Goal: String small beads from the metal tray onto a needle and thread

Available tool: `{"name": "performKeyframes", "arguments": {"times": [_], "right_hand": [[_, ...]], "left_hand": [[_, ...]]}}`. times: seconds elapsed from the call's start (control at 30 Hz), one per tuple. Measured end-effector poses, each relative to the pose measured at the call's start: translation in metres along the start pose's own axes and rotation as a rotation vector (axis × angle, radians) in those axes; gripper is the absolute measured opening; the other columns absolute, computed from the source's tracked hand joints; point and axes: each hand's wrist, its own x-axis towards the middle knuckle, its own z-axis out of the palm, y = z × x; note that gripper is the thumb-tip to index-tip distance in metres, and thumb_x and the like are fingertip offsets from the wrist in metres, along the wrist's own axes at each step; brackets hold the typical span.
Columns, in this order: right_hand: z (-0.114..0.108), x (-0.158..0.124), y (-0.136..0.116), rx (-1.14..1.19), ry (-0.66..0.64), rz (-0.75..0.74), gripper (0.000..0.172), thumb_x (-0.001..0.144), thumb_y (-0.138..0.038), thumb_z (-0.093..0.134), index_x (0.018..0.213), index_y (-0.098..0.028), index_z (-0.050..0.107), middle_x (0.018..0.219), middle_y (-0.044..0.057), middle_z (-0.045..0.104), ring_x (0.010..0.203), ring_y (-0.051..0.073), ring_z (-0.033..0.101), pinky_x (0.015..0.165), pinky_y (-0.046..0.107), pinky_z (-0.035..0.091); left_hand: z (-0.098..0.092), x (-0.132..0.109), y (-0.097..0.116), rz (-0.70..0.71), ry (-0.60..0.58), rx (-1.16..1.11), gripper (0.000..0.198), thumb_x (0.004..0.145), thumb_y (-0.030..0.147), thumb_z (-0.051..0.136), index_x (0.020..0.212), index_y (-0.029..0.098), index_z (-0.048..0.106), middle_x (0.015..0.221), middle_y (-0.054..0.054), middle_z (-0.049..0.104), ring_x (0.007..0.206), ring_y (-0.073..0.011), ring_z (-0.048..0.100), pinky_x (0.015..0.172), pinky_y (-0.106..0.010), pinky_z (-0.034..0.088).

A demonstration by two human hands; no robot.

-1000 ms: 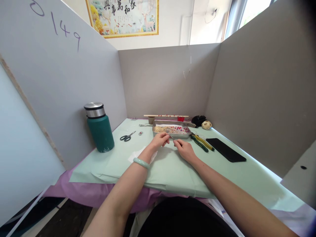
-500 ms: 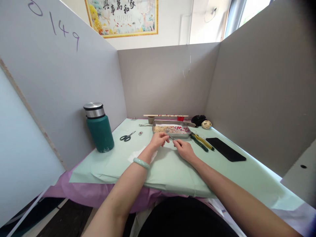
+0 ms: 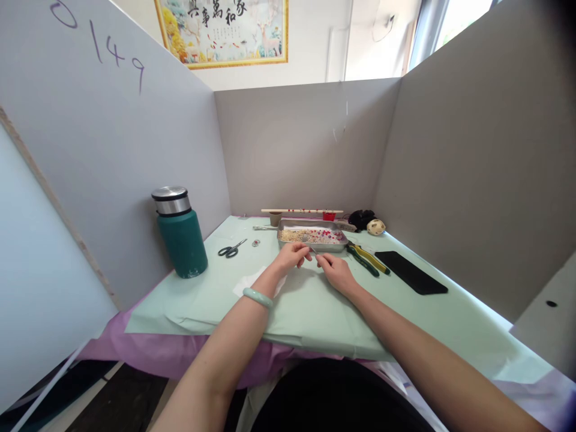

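Observation:
In front of the metal tray (image 3: 315,246), both hands meet at fingertip level. My left hand (image 3: 293,257), below a pale green bangle (image 3: 258,297), is closed in a pinch; whatever lies between its fingertips is too small to name. My right hand (image 3: 335,271) is closed round a thin dark metal tool (image 3: 314,251), whose tip points toward the left fingertips. Its exact kind cannot be made out. Many small gold and red beads (image 3: 310,235) lie in the tray just beyond the hands.
Left of the hands are small scissors (image 3: 231,249), a little ring-like piece (image 3: 256,243) and a green bottle (image 3: 182,234). Pliers (image 3: 369,259) and a black flat pad (image 3: 411,272) lie right. A beaded stick (image 3: 301,211) rests across cups behind. White paper (image 3: 243,284) lies under my left forearm.
Both hands stay almost in place. The left fingers and the tool tip have shifted very slightly; the things on the table have not moved.

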Motion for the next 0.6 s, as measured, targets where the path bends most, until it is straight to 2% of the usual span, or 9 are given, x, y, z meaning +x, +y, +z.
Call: {"name": "performKeyframes", "arguments": {"times": [0.17,0.6], "right_hand": [[-0.001,-0.0012,-0.0006,0.017,0.003,0.004,0.026,0.091,-0.037,0.049,0.093,-0.013,0.061,0.088,0.002,0.063,0.076,0.014,0.061,0.071,0.032,0.051],[0.0003,-0.001,0.0022,0.015,0.024,-0.023,0.026,0.091,-0.036,0.049,0.094,-0.014,0.061,0.09,0.003,0.063,0.08,0.014,0.061,0.074,0.034,0.05]], "left_hand": [[-0.0004,0.0008,-0.0014,-0.021,-0.029,-0.064,0.018,0.08,0.026,0.053,0.083,0.01,0.06,0.07,-0.004,0.064,0.041,-0.0027,0.042,0.045,-0.019,0.038],[-0.0036,0.0024,-0.0017,-0.032,0.015,0.021,0.024,0.077,0.031,0.054,0.071,0.01,0.064,0.059,-0.002,0.061,0.042,-0.0045,0.043,0.046,-0.019,0.039]]}}
